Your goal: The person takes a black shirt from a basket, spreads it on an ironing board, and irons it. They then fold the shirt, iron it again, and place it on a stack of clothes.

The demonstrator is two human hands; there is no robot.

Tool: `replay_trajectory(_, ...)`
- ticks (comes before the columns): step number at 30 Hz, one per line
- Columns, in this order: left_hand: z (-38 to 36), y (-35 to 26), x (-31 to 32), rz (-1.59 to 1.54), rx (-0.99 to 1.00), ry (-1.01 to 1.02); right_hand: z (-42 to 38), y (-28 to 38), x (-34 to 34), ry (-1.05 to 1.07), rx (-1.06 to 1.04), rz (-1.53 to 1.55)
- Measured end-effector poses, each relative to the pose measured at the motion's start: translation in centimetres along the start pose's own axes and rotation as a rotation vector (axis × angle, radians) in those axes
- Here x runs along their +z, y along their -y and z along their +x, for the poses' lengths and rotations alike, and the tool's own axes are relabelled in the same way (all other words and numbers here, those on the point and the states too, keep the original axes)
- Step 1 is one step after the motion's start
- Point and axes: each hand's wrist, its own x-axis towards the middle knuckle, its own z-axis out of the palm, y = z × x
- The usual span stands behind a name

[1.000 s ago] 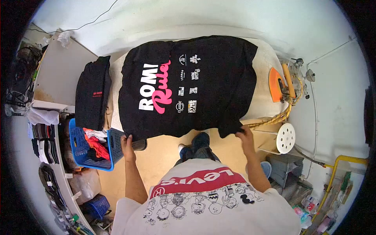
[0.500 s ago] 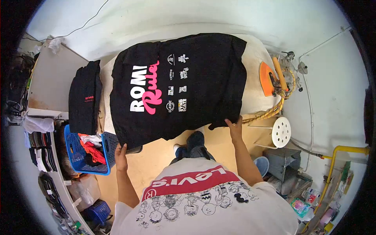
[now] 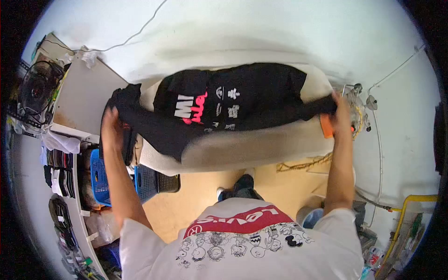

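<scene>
A black T-shirt [image 3: 261, 98] with white and pink lettering lies over the padded ironing board [image 3: 224, 154], its near part pulled up and spread sideways. At the board's left end, my left hand [image 3: 112, 128] is closed on one stretched corner of the shirt, beside a dark folded garment. Over on the right, my right hand [image 3: 342, 112] grips the opposite corner, close to the orange iron [image 3: 326, 126]. That hand hides part of the iron. Both hands are slightly blurred, and folds cover the lower part of the print.
Below the board's left end stand a blue basket [image 3: 147, 183] and a dark basket [image 3: 168, 183]. Shelves with folded clothes [image 3: 60, 179] run along the left, near a fan [image 3: 39, 81]. A yellow pipe [image 3: 410, 198] and a light-blue bucket [image 3: 311, 217] are at right.
Both hands have moved outward and away from me, drawing the shirt's near edge up and wide. The near strip of the board is now uncovered, and the lower lettering is folded out of sight.
</scene>
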Motion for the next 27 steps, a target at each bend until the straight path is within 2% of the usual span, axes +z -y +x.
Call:
replay_trajectory(1,7.2,0.6,-2.5,-0.264,0.102,-0.093,4.0,3.5,1.5,-0.079,-0.077,-0.057)
replay_trajectory(2,8.4,-4.5,0.2,-0.300,0.207,-0.137,6.0,7.9,3.4,-0.101,-0.120,-0.027)
replay_trajectory(3,13.4,-7.3,-2.0,-0.376,0.366,0.083,10.2,11.5,3.1,0.008,-0.301,-0.014)
replay_trajectory(5,15.2,-15.5,-0.7,-0.420,0.488,0.169,10.6,18.8,6.0,-0.025,-0.502,0.009)
replay_trajectory(7,13.5,-19.7,1.7,-0.043,0.756,-0.090,8.4,23.0,8.2,-0.134,-0.618,-0.118)
replay_trajectory(9,12.6,-19.8,2.7,0.021,0.776,-0.131,8.2,24.0,7.7,-0.064,-0.683,-0.225)
replay_trajectory(11,10.9,-18.9,2.8,0.153,0.792,-0.215,7.5,22.9,6.2,-0.022,-0.662,-0.342)
replay_trajectory(13,9.0,-17.1,2.6,0.291,0.790,-0.302,7.9,20.0,4.6,0.050,-0.596,-0.487)
replay_trajectory(14,7.9,-15.6,2.6,0.310,0.725,-0.315,6.6,18.6,3.9,0.059,-0.457,-0.611)
replay_trajectory(15,6.8,-13.5,2.4,0.331,0.657,-0.330,6.5,15.7,3.2,0.087,-0.640,-0.637)
replay_trajectory(16,5.6,-11.0,1.7,0.341,0.638,-0.330,4.7,13.8,2.7,0.125,-0.543,-0.713)
replay_trajectory(17,4.4,-8.2,0.9,0.290,0.484,-0.306,4.3,11.6,1.1,0.140,-0.388,-0.735)
replay_trajectory(19,1.3,-2.4,-1.1,0.189,0.170,-0.268,3.3,6.2,-2.3,0.189,-0.349,-0.821)
replay_trajectory(21,-2.9,2.8,-1.5,0.302,0.044,-0.360,1.0,1.4,-5.4,0.227,-0.308,-0.945)
replay_trajectory(23,-6.8,7.6,-3.3,0.614,0.009,-0.188,-1.1,-2.8,-8.4,0.267,-0.226,-1.063)
replay_trajectory(26,-10.8,18.6,-6.8,0.529,-0.108,-0.144,-3.3,-8.4,-12.5,0.299,-0.138,-1.266)
replay_trajectory(27,-11.5,20.1,-7.7,0.481,-0.157,-0.121,-4.3,-9.2,-12.3,0.311,-0.134,-1.271)
